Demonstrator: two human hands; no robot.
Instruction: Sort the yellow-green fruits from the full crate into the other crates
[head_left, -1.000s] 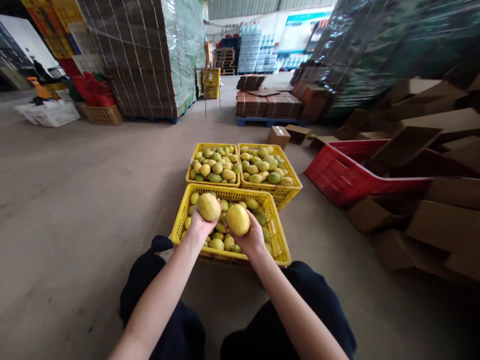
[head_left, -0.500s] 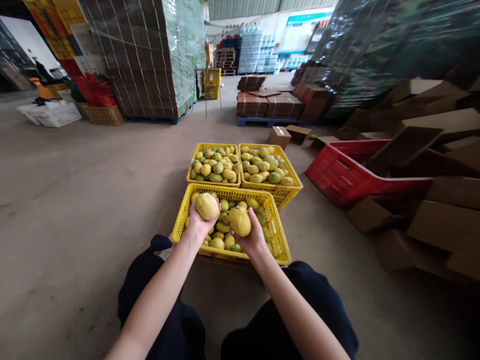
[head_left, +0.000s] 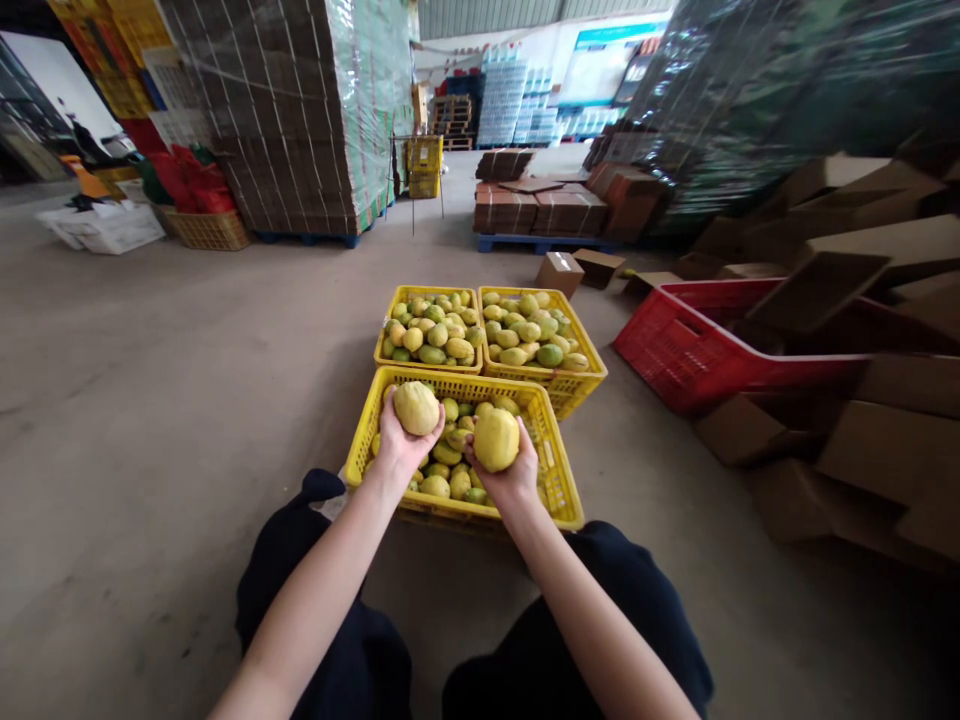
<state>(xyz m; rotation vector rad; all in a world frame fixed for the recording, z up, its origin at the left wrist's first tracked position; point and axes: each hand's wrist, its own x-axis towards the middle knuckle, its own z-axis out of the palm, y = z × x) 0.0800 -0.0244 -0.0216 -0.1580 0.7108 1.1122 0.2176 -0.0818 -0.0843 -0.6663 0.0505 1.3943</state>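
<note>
My left hand (head_left: pixel 397 445) is wrapped from below around a round yellow fruit (head_left: pixel 416 408), papaya- or quince-like; its exact kind is unclear. A second, similar yellow fruit (head_left: pixel 496 440) rests in my right hand (head_left: pixel 517 478), with the thumb along its right side. Both hands are above the nearest yellow plastic crate (head_left: pixel 556 480), which holds several yellow and green fruits (head_left: pixel 448 453). My hands and the raised fruits hide part of what lies in that crate.
Behind stand two more yellow crates, the left one (head_left: pixel 388 362) and the right one (head_left: pixel 566 384), both full of fruit. A red crate (head_left: pixel 667 345) with cardboard boxes (head_left: pixel 900 435) lies to the right. Flattened cartons (head_left: pixel 536 212) sit on a blue pallet (head_left: pixel 517 243).
The right-hand fruit has moved slightly right and turned, showing a different side. The left-hand fruit has also been turned a little. Both stay in my hands.
</note>
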